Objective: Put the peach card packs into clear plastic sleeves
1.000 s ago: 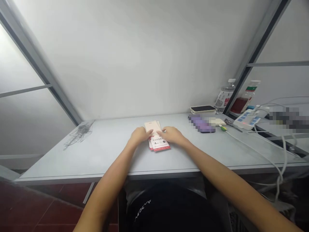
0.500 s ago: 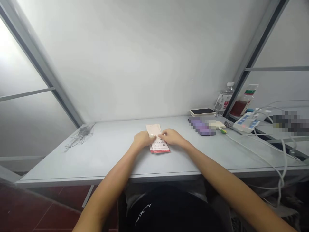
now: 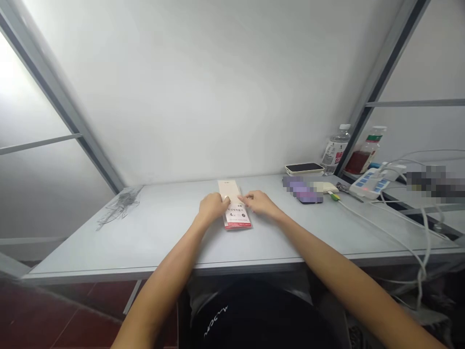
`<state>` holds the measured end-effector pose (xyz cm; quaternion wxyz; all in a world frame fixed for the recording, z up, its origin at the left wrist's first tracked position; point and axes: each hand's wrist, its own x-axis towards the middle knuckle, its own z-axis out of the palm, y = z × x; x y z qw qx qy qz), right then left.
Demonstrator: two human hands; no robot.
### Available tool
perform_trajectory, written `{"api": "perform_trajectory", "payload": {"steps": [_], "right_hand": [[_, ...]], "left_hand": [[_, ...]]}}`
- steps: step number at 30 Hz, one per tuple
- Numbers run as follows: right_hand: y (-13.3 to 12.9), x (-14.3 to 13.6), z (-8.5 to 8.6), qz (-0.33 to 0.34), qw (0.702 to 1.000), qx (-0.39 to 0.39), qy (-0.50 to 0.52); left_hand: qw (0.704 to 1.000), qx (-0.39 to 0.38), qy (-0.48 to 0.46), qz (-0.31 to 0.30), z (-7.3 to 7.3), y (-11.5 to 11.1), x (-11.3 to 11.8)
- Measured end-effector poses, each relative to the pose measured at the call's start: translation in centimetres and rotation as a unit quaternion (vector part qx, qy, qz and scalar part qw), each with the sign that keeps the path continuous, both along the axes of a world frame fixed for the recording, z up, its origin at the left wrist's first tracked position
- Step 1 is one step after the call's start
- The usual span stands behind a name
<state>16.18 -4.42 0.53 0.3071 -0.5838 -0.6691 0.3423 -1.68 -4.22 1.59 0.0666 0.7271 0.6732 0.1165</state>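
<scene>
Flat white packets (image 3: 236, 213) with a red lower edge and dark printing lie stacked near the middle of the desk. They overlap so closely that only slivers of the lower one show. My left hand (image 3: 213, 206) is closed on their left edge, its thumb on top. At the right edge, my right hand (image 3: 258, 202) grips the packets between thumb and fingers.
A light-cased phone (image 3: 304, 168), a purple item (image 3: 307, 191) and a clear bottle (image 3: 336, 150) sit at the back right. Beside them are a power strip (image 3: 372, 183) and white cables. Dark scribbled marks (image 3: 121, 206) are at the desk's left.
The packets have come into closer alignment, their lower edges now nearly even, and have shifted slightly left. My left hand has moved slightly left with them.
</scene>
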Motion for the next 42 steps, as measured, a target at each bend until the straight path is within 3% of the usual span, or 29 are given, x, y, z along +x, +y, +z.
{"api": "perform_trajectory", "payload": {"steps": [7,12,18,22,31,36,42], "right_hand": [[0.8,0.5,-0.1,0.005,0.973,-0.134,0.185],[0.9,0.0,-0.6,0.047,0.957,-0.116,0.263],[0.5,-1.2,-0.9,0.039,0.97,-0.046,0.235],[0.0,-1.2,-0.3,0.053,0.967,-0.035,0.245],[-0.4,-0.7,-0.1,0.111,0.945,-0.054,0.301],[-0.2,-0.4,-0.3,0.117,0.951,-0.033,0.284],[-0.7,-0.5,0.7,0.11,0.954,-0.029,0.278]], "left_hand": [[0.997,0.017,-0.079,-0.021,0.1,0.1,-0.2],[0.989,0.011,-0.129,-0.071,0.1,-0.3,0.2],[0.994,0.072,-0.075,-0.023,-0.4,-1.0,0.8],[0.988,0.102,-0.084,-0.078,-0.4,-1.3,1.1],[0.967,0.059,-0.189,-0.16,-0.2,-1.0,0.9],[0.961,0.045,-0.214,-0.168,-0.3,-1.0,0.9],[0.961,0.046,-0.209,-0.177,0.1,-1.0,1.0]]}}
